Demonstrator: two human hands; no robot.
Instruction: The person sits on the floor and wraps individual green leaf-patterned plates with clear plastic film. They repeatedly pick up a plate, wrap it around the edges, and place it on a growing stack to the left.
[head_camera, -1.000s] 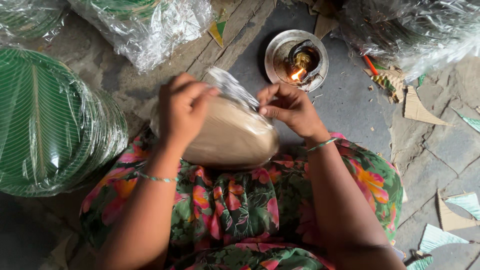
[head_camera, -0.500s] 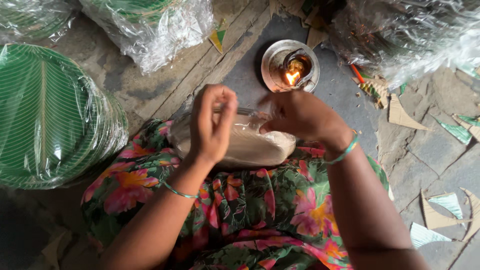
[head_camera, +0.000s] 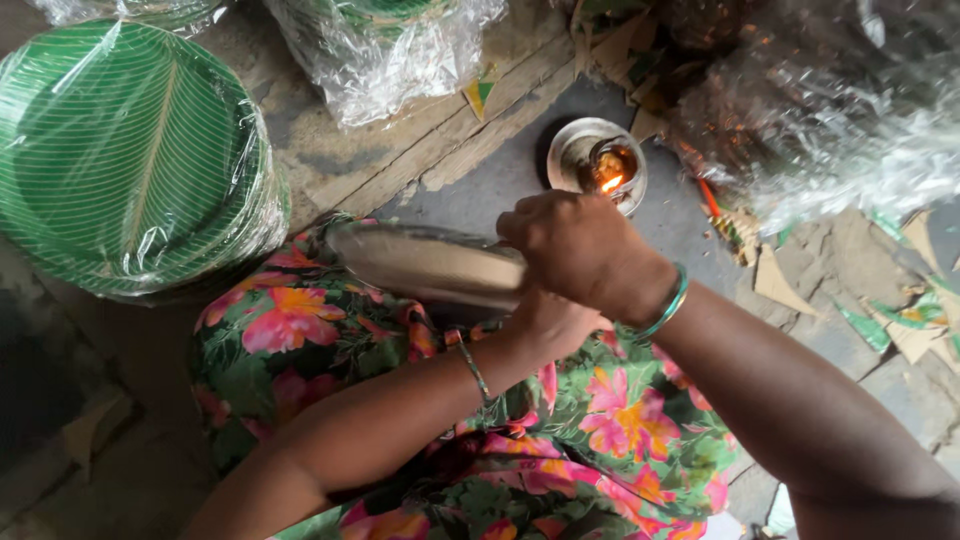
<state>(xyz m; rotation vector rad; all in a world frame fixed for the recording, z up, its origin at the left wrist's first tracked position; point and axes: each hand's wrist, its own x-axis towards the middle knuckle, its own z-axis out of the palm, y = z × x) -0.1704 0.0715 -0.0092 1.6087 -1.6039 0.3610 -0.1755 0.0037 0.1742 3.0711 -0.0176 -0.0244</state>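
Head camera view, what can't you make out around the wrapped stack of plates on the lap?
- Left hand: mostly hidden under the right hand; its grip is unclear.
- Plastic-wrapped brown stack of plates: right end covered by the hands.
- Small metal dish with a flame: contents too small to identify.
- Plastic-wrapped green plate stack: cut by the left edge.

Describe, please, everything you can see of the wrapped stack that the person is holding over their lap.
The wrapped stack is a flat pile of round plates sealed in clear, shiny film, seen nearly edge-on so its pale tan underside shows. It lies tilted across the floral-clothed lap, its left end free. The right hand grips its right end from above, and the left hand supports that end from below. Its right end is hidden by the hands.
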